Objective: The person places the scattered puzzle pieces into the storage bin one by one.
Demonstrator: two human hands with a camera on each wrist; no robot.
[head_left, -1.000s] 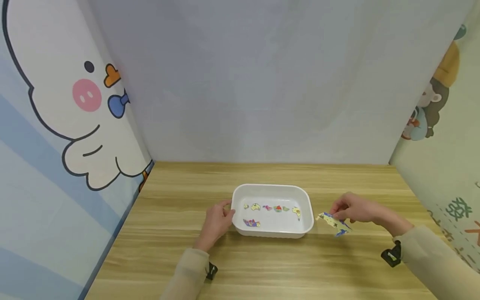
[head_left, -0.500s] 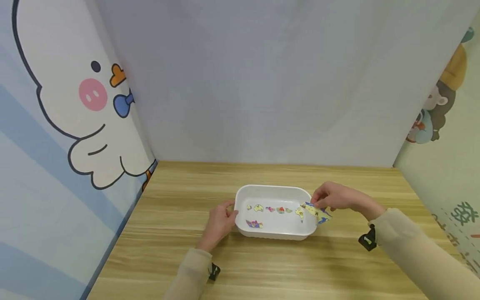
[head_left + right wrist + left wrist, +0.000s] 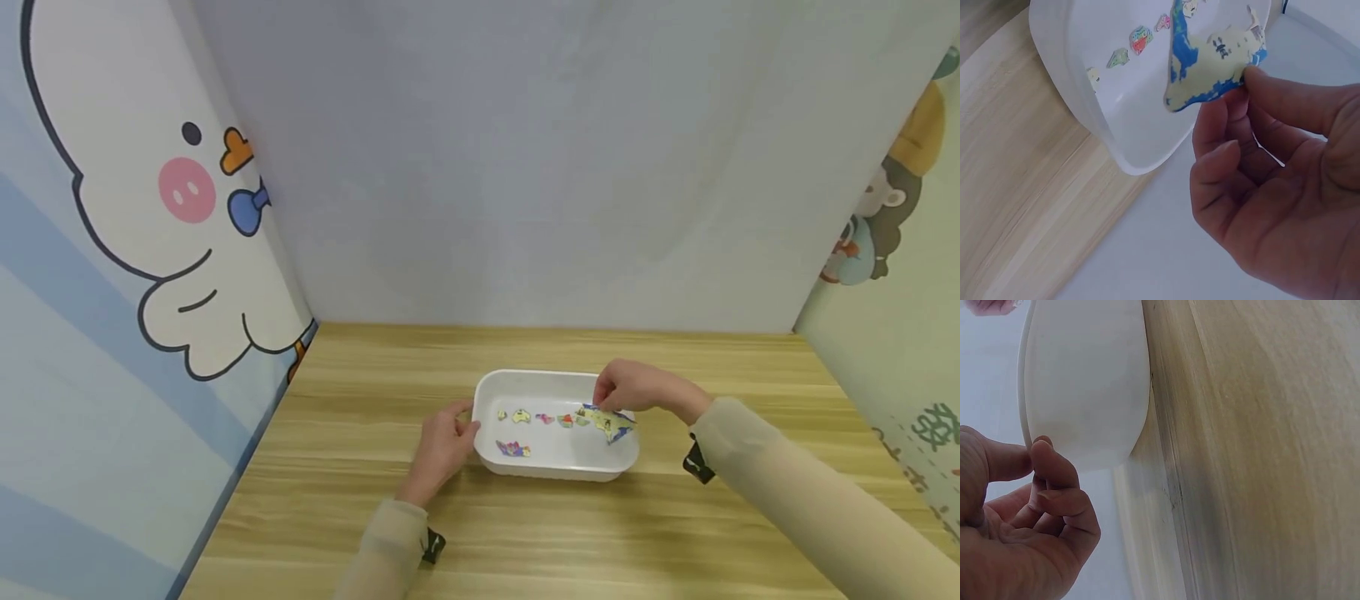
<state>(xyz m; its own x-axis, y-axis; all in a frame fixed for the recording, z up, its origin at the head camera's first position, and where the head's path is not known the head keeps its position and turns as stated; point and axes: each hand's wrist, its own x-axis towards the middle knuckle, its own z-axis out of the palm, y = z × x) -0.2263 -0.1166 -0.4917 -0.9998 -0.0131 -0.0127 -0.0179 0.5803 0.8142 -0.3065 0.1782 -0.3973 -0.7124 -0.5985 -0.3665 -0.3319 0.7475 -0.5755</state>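
Observation:
A white rectangular tray (image 3: 570, 456) stands on the wooden table. At its left end my left hand (image 3: 441, 446) pinches the rim between thumb and fingers, as the left wrist view also shows. My right hand (image 3: 1272, 181) pinches a flat, irregular yellow-and-blue puzzle piece (image 3: 1216, 62) by its edge, a small animal-like print on it. In the head view this piece hangs over the right part of the tray. Smaller flat pieces lie inside: a yellow one (image 3: 521, 416), a pink one (image 3: 545, 419), a red-and-green one (image 3: 566, 421), and a purple one (image 3: 513, 449) nearer the front.
The wooden table (image 3: 360, 383) surrounds the tray and meets a pale grey backdrop (image 3: 525, 167) behind it. Printed cartoon panels flank the table, a white bird (image 3: 112, 150) at left and a green-toned panel (image 3: 900, 350) at right.
My right hand has moved left with the yellow-and-blue puzzle piece, from beside the tray to over its right part. My left hand still holds the tray's left rim.

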